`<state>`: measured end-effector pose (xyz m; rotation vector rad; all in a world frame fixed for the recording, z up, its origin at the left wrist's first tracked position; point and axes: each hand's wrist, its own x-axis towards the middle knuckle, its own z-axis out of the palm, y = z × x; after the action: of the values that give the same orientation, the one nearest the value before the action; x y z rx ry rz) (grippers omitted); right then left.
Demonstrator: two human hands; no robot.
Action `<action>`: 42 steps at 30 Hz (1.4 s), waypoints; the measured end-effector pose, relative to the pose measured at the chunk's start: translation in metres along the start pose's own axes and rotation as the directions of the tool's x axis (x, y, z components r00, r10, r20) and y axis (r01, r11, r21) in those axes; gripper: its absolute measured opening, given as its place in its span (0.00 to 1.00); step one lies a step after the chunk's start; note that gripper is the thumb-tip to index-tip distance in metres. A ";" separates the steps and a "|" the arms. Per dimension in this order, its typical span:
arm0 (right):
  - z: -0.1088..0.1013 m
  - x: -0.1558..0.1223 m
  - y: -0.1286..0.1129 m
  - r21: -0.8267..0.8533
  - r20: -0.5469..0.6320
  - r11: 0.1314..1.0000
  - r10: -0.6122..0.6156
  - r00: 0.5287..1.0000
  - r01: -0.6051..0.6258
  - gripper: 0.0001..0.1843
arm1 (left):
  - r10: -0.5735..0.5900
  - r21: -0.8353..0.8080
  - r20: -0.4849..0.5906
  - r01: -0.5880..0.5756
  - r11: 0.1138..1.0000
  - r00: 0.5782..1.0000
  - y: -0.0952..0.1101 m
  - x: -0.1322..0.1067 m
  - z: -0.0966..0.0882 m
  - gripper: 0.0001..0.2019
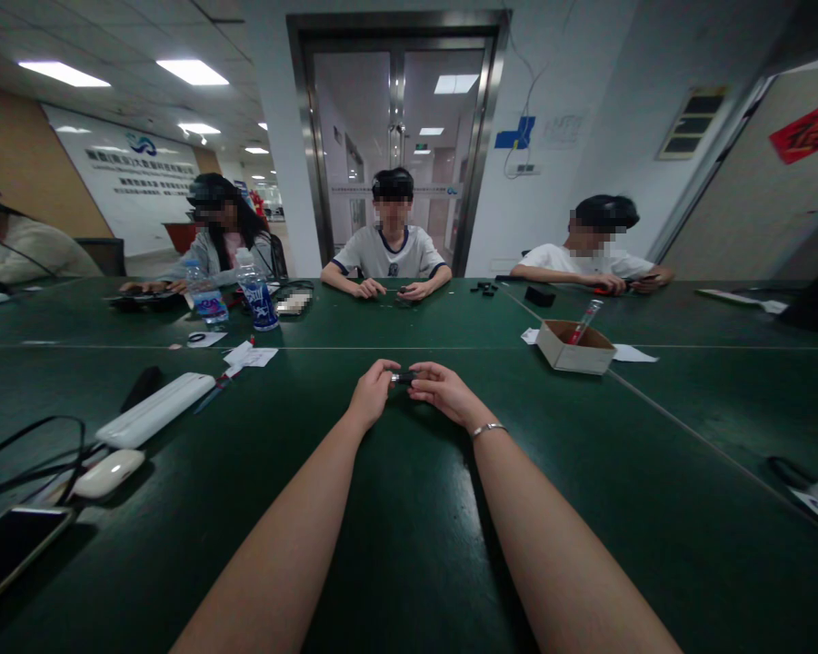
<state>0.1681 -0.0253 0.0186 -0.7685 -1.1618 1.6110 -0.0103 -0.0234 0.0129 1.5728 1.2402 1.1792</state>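
Black-and-silver piece (402, 378) is held between the two hands above or on the bench (415, 545), to the left of the open box (579, 361) and a little nearer to the wearer than it. The left hand (370, 397) has its fingers narrowed around the silvery end, and the right hand (448, 392) pinches the dark end, with thumb and forefinger close together.

In my judgement, the piece is light and stiff, because it is so small and keeps a straight shape. Its silvery end looks smooth, so it may slip a little; the dark part seems the safer place to hold, from both sides with the fingertips. Whether it is fragile, I cannot say.

Both ends are covered by the fingers, so its full length and exact kind are hard to make out. I also cannot tell if it touches the bench, or if it is one part or two. Both forearms, nearer than the box, are cut off by the lower edge.
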 end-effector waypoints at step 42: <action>0.000 0.001 0.001 0.001 -0.012 1.000 0.005 1.000 -0.005 0.17 | 0.058 0.053 0.022 -0.059 0.997 0.998 0.002 -0.003 0.001 0.14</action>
<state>0.1673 -0.0246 0.0174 -0.7790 -1.1514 1.6090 -0.0096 -0.0263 0.0138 1.6665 1.2292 1.1728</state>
